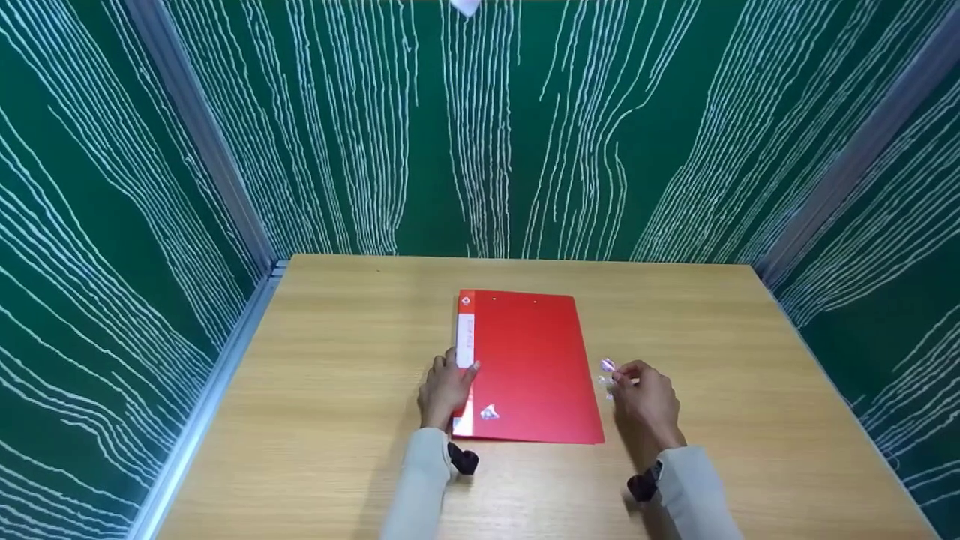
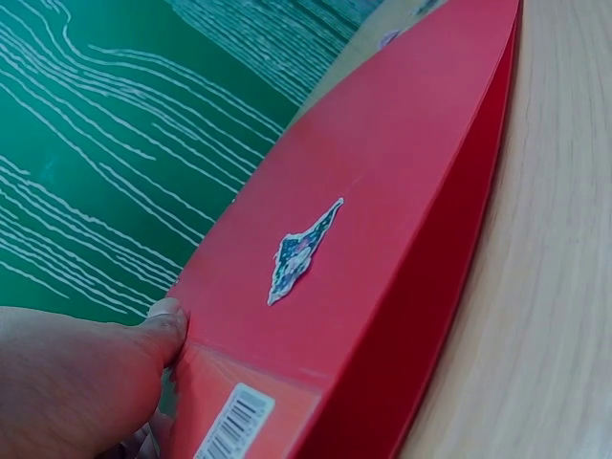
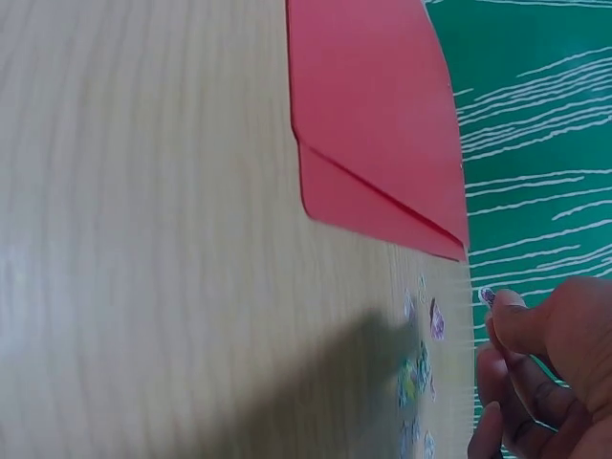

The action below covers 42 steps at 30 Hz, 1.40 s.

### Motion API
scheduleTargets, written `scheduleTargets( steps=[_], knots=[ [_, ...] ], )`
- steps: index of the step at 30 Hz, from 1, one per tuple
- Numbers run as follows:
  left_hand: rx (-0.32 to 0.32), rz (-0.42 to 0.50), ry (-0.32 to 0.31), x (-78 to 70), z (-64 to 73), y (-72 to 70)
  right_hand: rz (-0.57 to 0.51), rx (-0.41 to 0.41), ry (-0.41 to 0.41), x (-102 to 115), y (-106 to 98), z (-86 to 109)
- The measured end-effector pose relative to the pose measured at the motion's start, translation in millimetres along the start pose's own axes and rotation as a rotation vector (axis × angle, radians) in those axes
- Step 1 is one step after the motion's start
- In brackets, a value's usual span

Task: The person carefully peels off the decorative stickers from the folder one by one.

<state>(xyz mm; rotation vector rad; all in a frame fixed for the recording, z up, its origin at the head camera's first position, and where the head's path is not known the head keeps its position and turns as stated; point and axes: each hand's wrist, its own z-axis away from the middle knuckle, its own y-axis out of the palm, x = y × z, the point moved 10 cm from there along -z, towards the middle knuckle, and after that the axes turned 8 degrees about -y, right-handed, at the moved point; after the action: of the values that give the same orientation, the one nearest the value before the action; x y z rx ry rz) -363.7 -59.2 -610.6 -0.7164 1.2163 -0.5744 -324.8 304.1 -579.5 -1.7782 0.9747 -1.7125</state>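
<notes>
A red file folder point(image 1: 532, 360) lies on the table, its labelled spine on the left. My left hand point(image 1: 446, 388) holds the spine side, thumb over the cover and fingers along the outer edge. A patterned sticker point(image 2: 301, 253) is on the cover's lower left; in the left wrist view the cover gapes from the back at the lower edge. Right of the folder, my right hand point(image 1: 651, 397) pinches a small purplish sticker point(image 3: 488, 296) between thumb and fingertip. Several small stickers, including a purple one point(image 3: 437, 320), lie on the table near this hand.
The wooden table point(image 1: 337, 337) is bounded by green walls point(image 1: 427, 187) with white wavy lines and by metal frame posts point(image 1: 217, 150). Dark bands point(image 1: 643, 486) with wrist cameras sit at both wrists. A barcode label point(image 2: 234, 421) shows near the folder's spine.
</notes>
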Motion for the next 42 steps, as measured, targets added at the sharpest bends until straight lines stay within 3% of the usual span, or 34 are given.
scheduleTargets(
  steps=[9, 18, 30, 42],
  knots=[
    [0.003, -0.002, -0.020, 2.2, -1.4, 1.5, -0.019, 0.028, 0.077, -20, -8, 2.0],
    [0.007, 0.018, -0.023, 3.1, -3.0, 0.9, -0.009, -0.017, 0.127, -37, -21, 2.4],
    [-0.032, -0.004, 0.016, 1.1, -2.3, -1.5, 0.032, -0.025, 0.139, -61, -32, 3.0],
    [0.003, 0.001, -0.024, 3.0, -2.1, 1.4, 0.023, -0.038, 0.172, -74, -40, 8.1]
  ],
)
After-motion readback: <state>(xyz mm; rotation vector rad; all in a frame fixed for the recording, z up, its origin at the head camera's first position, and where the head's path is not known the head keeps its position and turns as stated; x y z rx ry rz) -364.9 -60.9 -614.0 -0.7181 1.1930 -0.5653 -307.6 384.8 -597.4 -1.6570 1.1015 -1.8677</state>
